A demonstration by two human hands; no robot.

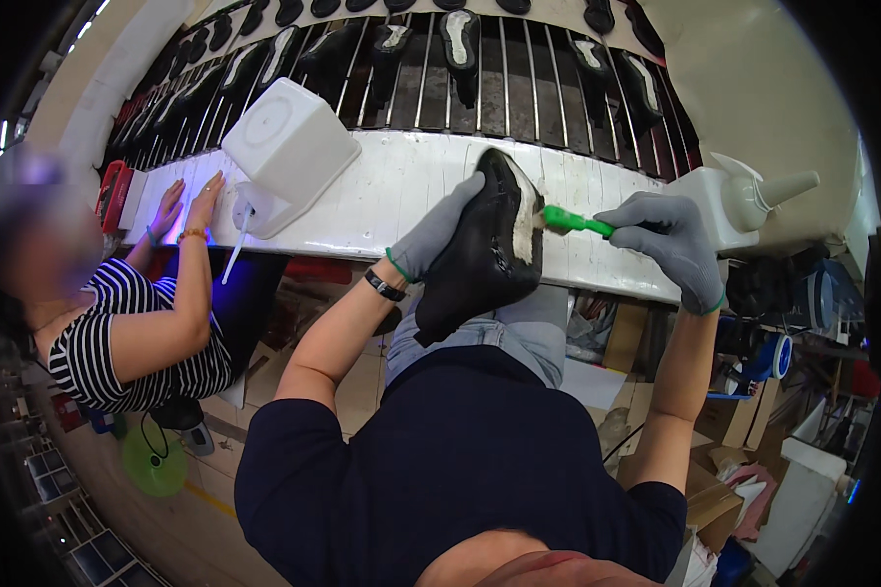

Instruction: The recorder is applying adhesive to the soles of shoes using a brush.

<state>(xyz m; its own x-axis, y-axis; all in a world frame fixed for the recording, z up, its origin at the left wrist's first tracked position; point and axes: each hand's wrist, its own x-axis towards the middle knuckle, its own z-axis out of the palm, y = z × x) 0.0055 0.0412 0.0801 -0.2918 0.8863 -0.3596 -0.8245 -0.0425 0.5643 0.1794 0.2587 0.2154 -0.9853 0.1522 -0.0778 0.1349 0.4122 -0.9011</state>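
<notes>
A black boot upper (467, 266) is tilted on its side over the bench edge, its pale underside turned to the right. My left hand (439, 227), in a grey glove, is closed around the boot near its toe end. In my gloved right hand (671, 238) a small green-handled brush (575, 221) is pinched between thumb and fingers. The brush's bristles are at the pale underside; I cannot tell whether they touch it. Just beyond my right hand stands a white bottle with a spout (732, 203).
Along the far side of the white bench (401, 157) runs a roller conveyor (504, 73) with several black boots on it. A white container (289, 147) stands at the left. Beside it a co-worker's hands (201, 207) rest on the bench. Cardboard boxes (715, 499) sit low on the right.
</notes>
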